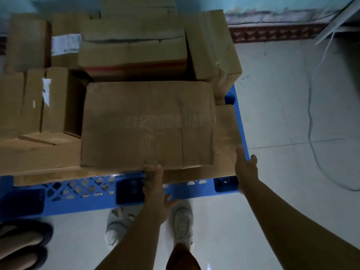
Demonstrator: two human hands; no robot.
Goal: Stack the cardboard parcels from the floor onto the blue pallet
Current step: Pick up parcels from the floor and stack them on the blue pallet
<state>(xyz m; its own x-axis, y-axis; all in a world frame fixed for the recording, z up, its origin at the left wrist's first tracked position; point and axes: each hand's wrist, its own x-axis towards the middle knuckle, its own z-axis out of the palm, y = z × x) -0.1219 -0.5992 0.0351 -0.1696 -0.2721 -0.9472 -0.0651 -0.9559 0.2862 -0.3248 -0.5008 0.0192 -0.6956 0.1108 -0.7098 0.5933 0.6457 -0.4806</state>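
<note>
Head view is looking down on a large cardboard parcel (148,125) lying flat at the near right of the blue pallet (78,190), on top of a flatter layer of cardboard (46,158) that is covering the pallet deck. Faint printing is showing across its top face, too blurred to read.

The left hand (155,189) is reaching to the parcel's near edge, fingers extended and touching the cardboard at the taped seam — not wrapped around anything. The right hand (246,168) is sitting at the near right corner of the pallet, palm open, fingertips against the edge of the lower cardboard; whether it is pressing or only touching, I cannot tell. The 2 hands are well apart.

Behind the parcel, a box with a red stripe (134,53) is standing, with a taller box (212,45) leaning just to its right. To the left, several narrower upright boxes (35,102) are crowding together, 2 of them bearing white labels.

Below the pallet, 2 white sneakers (181,223) are standing on the pale tiled floor (282,114), and a pair of dark slippers (23,244) is lying at the lower left. A thin white cable (309,106) is trailing across the floor on the right.
</note>
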